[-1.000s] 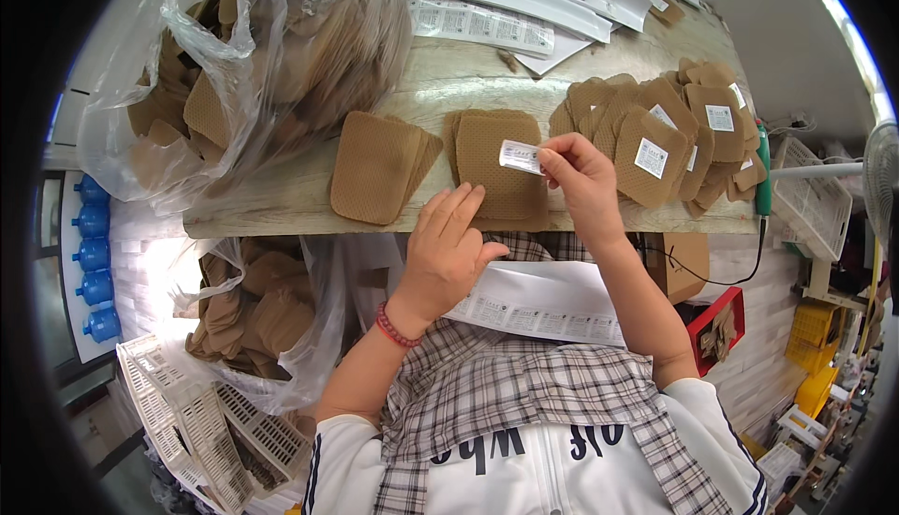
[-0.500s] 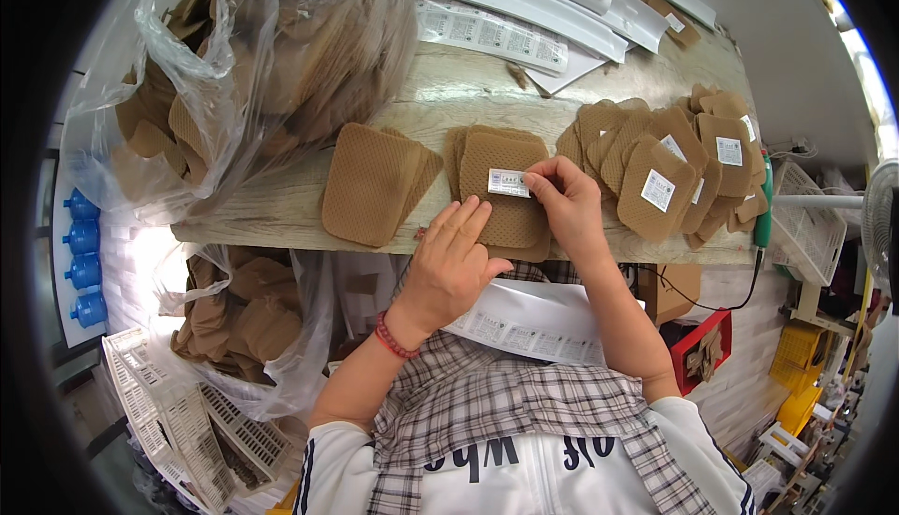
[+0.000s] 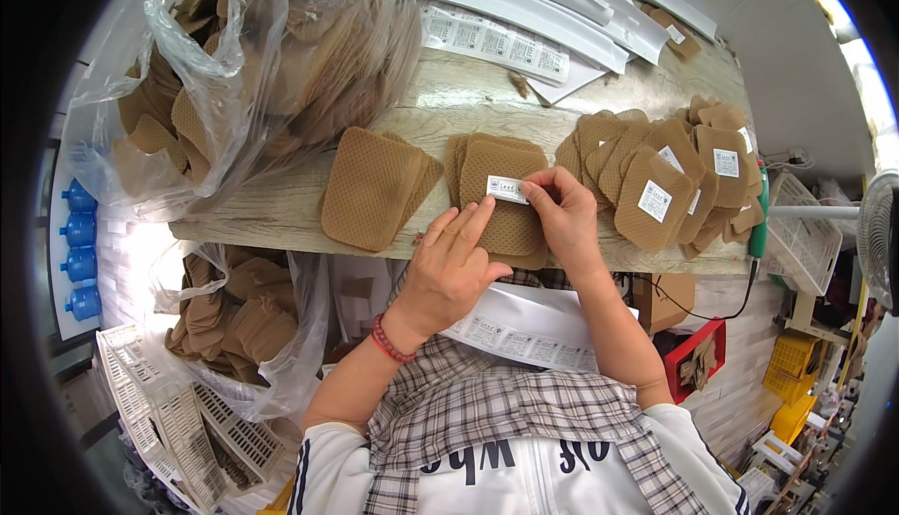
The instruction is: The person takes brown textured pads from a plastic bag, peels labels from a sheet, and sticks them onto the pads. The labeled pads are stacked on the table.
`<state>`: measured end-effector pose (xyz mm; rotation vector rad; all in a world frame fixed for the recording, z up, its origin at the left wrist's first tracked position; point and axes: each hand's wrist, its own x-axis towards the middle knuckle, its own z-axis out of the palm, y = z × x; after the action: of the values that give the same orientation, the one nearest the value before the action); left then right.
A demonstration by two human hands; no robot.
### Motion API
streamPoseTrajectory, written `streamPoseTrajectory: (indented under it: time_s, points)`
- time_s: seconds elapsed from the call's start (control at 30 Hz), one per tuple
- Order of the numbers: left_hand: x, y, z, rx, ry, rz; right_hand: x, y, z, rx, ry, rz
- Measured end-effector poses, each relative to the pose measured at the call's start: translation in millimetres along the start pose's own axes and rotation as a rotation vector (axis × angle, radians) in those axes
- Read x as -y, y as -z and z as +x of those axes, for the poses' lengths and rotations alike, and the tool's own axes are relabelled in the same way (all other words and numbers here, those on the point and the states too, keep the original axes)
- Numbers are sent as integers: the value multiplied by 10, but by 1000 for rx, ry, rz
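A white printed label [image 3: 504, 188] lies over the top brown textured pad [image 3: 503, 156] of a small stack at the table's front edge. My right hand [image 3: 566, 218] pinches the label's right end between thumb and fingertips. Stretched-out fingers of my left hand [image 3: 449, 270] rest on the stack, with a fingertip at the label's lower left corner. To the left sits another stack of bare brown pads [image 3: 370, 189]. On the right, a heap of pads with white labels [image 3: 655, 198] overlaps. A white sheet of labels [image 3: 524, 328] lies across my lap.
A clear plastic bag of brown pads [image 3: 309, 56] stands at the back left; another bag [image 3: 248, 318] hangs below. Label sheets [image 3: 524, 14] lie at the back. A green-handled tool [image 3: 759, 215] with a cord is at the right edge, near a fan [image 3: 878, 234].
My left fingers have shifted slightly up and right, the index fingertip now reaching the label. My right hand keeps its pinch, having moved only a little. The view has shifted slightly.
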<state>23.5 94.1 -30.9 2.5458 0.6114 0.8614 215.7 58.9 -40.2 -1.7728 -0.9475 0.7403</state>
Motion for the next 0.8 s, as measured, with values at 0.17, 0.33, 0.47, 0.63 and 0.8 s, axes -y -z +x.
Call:
streamPoseTrajectory:
  time_s: [0.17,0.33,0.47,0.63,0.8]
  points:
    - [7,3,31,6,-2,22,-21,-13,-10,-11,15,10]
    - [-6,0,44,6,3,34,-11,-17,-18,-12,20,10]
    - [-11,-35,23,14,5,62,-11,-19,-19,-9,27,14]
    - [-29,-35,8,26,3,70,-61,-29,-4,-21,27,18]
    - [-28,-48,-13,26,9,62,-26,-24,5,-26,26,-23]
